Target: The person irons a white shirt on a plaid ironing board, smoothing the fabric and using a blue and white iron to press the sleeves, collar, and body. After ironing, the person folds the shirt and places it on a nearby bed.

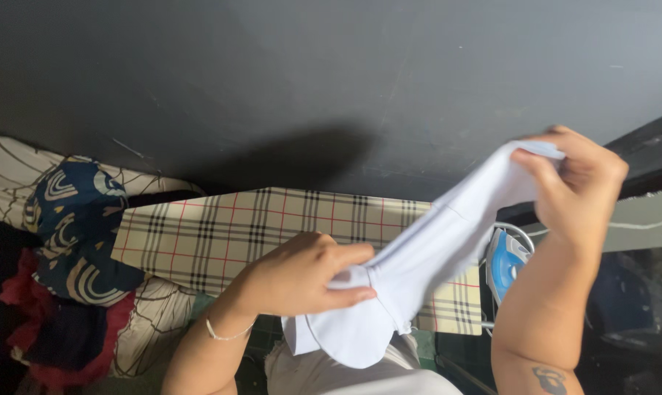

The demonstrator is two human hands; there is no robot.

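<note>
I hold a white cotton garment [418, 263] stretched slantwise between my two hands, above the near right part of the ironing board with its beige, black and red checked cover [221, 234]. My left hand [301, 274] pinches the lower end of the cloth between thumb and fingers, just over the near edge of the board; a thin silver bracelet [225, 335] circles that wrist. My right hand [576, 183] is raised higher, up and to the right, its fingers closed on the upper end of the cloth so that the fabric runs taut between the two grips. Below my left hand the loose part of the garment hangs down in a rounded flap. Just beyond the right end of the board, partly hidden behind my right forearm, stands a blue and white electric iron [508, 260]. To the far left lies a heap of patterned clothes [75, 227] in navy, cream and red, touching the left end of the board. A dark wall [331, 80] fills the far side.
</note>
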